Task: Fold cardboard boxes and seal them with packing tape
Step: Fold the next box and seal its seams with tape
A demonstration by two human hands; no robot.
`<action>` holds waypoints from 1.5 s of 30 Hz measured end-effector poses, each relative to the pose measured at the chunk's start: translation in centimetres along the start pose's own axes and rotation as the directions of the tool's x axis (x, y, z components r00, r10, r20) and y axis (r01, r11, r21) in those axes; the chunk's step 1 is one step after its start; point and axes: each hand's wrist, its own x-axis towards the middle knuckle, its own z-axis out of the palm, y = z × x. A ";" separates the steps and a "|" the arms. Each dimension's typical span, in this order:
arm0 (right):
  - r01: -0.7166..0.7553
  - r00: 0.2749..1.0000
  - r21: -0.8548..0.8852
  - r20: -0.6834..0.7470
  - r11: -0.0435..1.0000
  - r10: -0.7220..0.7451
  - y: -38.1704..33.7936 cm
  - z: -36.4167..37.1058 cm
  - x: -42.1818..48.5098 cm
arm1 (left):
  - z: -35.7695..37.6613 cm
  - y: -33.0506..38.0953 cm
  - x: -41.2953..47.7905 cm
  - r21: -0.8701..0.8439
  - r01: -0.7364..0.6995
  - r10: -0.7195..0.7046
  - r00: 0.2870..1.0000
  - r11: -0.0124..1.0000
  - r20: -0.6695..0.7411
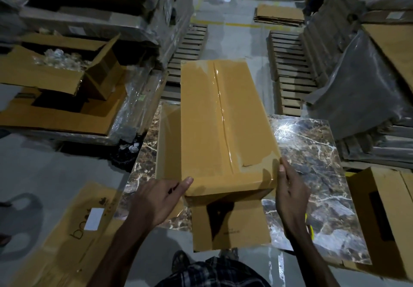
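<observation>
A long brown cardboard box stands on a marble-patterned slab, its top seam covered by a strip of clear packing tape running lengthwise. My left hand holds the box's near left corner, thumb on the top face and fingers on the side. My right hand touches the near right corner with straight fingers along the side. Under the box's near end a loose flat piece of cardboard lies on the slab. No tape roll is in view.
An open box with crumpled plastic sits at the left on flat cardboard. A flattened carton lies on the floor lower left, another box at the right. Wooden pallets and wrapped stacks line the aisle beyond.
</observation>
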 end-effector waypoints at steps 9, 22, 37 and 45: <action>-0.141 0.988 0.180 -0.035 0.974 0.150 1.2 0.0 -0.6 | -0.4 -0.6 3.8 0.151 -0.102 0.080 0.986 0.983 0.143; -0.143 0.988 0.166 -0.040 0.976 0.152 1.7 0.3 -1.5 | 1.5 -2.1 5.4 0.022 -0.020 0.014 0.965 1.000 0.261; 0.508 0.820 -0.190 0.407 0.840 -0.403 2.5 -7.8 6.6 | 1.3 -3.0 4.4 -0.068 -0.087 0.101 0.967 0.994 0.235; 0.868 0.480 -0.180 0.546 0.463 -0.687 5.6 -7.1 8.8 | 1.1 -2.6 4.7 0.153 -0.156 0.111 0.956 0.976 0.271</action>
